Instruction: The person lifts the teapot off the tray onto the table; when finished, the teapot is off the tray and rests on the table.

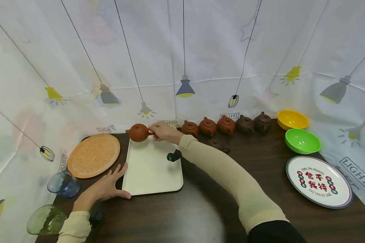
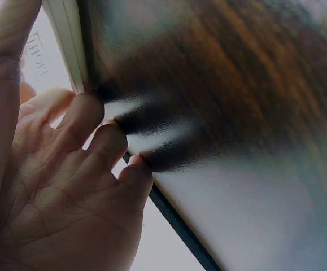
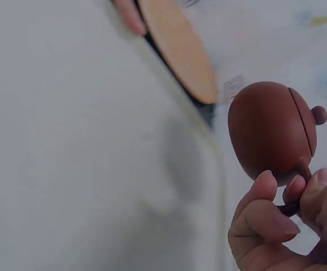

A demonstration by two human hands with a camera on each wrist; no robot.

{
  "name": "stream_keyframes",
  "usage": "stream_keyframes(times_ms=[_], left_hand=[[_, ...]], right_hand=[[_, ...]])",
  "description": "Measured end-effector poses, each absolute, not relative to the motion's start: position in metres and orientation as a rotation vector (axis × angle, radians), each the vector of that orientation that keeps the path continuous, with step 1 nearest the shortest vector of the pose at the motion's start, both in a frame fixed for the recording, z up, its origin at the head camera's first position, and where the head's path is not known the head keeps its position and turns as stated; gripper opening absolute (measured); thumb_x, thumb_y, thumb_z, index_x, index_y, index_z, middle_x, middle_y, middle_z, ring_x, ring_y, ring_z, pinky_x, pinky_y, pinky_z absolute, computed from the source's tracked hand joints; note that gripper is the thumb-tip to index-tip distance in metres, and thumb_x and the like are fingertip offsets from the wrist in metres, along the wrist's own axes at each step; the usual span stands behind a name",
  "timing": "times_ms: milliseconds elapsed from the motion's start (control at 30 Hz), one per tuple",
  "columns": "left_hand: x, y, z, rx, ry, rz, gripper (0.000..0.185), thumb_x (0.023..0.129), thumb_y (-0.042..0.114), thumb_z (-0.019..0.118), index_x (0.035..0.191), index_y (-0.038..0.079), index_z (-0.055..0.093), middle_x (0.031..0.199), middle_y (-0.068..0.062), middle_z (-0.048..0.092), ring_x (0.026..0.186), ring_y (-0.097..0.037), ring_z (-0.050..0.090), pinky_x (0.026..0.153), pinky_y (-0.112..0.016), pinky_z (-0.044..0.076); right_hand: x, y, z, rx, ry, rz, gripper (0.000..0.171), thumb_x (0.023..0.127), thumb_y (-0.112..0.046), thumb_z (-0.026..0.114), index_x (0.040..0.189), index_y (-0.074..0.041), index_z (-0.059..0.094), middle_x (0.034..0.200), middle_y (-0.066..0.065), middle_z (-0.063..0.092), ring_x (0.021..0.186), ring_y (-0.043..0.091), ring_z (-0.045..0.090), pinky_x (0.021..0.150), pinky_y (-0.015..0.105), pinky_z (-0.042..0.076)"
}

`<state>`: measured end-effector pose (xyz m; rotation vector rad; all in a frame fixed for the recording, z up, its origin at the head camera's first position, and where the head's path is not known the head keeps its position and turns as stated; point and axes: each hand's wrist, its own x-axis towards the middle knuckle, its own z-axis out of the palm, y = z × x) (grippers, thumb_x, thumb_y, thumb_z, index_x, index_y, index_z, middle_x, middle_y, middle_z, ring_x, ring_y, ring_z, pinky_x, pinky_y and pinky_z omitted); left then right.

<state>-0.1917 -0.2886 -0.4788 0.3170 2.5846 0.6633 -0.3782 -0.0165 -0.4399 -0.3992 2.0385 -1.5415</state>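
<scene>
A reddish-brown clay teapot (image 1: 138, 132) is held over the far left corner of a cream-coloured tray (image 1: 153, 172). My right hand (image 1: 165, 132) pinches it by its handle; in the right wrist view the teapot (image 3: 267, 132) has its lid on and is apart from the tray, with a shadow below. At the tray's left edge is my left hand (image 1: 106, 187), its fingers spread. The left wrist view shows the palm of that hand (image 2: 67, 186) and fingertips against the dark table; contact with the tray I cannot tell.
Several brown teapots (image 1: 208, 126) line the table's back edge, with a small dark one (image 1: 216, 144) in front. Yellow (image 1: 292, 119) and green bowls (image 1: 302, 141) and a printed plate (image 1: 319, 182) stand right. An orange round plate (image 1: 94, 156), blue glass (image 1: 64, 184) and green glass (image 1: 47, 220) stand left.
</scene>
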Motion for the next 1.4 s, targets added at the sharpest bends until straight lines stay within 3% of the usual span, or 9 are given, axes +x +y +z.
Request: stream_keyframes(times_ms=[167, 333, 633, 1000, 1400], left_hand=[[-0.200, -0.290, -0.474, 0.352, 2.608, 0.636, 0.133, 0.079, 0.060, 0.089, 0.174, 0.012, 0.009, 0.175, -0.036, 0.007, 0.152, -0.075, 0.008, 0.113, -0.088, 0.023], [-0.202, -0.289, -0.474, 0.380, 2.602, 0.629, 0.133, 0.080, 0.061, 0.088, 0.174, 0.010, 0.009, 0.174, -0.037, 0.008, 0.151, -0.075, 0.009, 0.113, -0.088, 0.023], [-0.200, -0.301, -0.466, 0.384, 2.618, 0.606, 0.132, 0.081, 0.061, 0.088, 0.174, 0.011, 0.008, 0.174, -0.038, 0.009, 0.150, -0.077, 0.009, 0.111, -0.089, 0.023], [-0.189, -0.312, -0.469, 0.364, 2.619, 0.620, 0.132, 0.083, 0.059, 0.087, 0.174, 0.010, 0.006, 0.173, -0.040, 0.008, 0.148, -0.079, 0.010, 0.112, -0.089, 0.020], [-0.191, -0.308, -0.464, 0.353, 2.605, 0.622, 0.133, 0.081, 0.060, 0.088, 0.174, 0.012, 0.005, 0.174, -0.039, 0.006, 0.150, -0.078, 0.007, 0.112, -0.090, 0.021]], right_hand=[[-0.370, 0.047, -0.399, -0.412, 2.086, -1.599, 0.039, 0.117, -0.032, 0.044, 0.098, -0.003, 0.060, 0.082, 0.003, 0.054, 0.068, 0.013, 0.054, 0.064, 0.026, 0.043], [-0.345, 0.145, -0.376, -0.343, 2.189, -1.617, 0.039, 0.117, -0.032, 0.041, 0.101, 0.000, 0.056, 0.080, 0.005, 0.054, 0.066, 0.013, 0.052, 0.058, 0.026, 0.037], [-0.291, 0.295, -0.399, -0.094, 2.389, -1.568, 0.040, 0.117, -0.036, 0.042, 0.107, 0.001, 0.054, 0.086, 0.002, 0.059, 0.073, 0.007, 0.059, 0.067, 0.021, 0.056], [-0.287, 0.312, -0.457, 0.014, 2.375, -1.506, 0.044, 0.118, -0.036, 0.039, 0.108, 0.004, 0.055, 0.085, 0.001, 0.060, 0.072, 0.007, 0.061, 0.067, 0.023, 0.058], [-0.291, 0.317, -0.462, -0.039, 2.358, -1.450, 0.044, 0.118, -0.030, 0.041, 0.108, 0.010, 0.057, 0.087, 0.005, 0.062, 0.075, 0.011, 0.066, 0.068, 0.025, 0.059]])
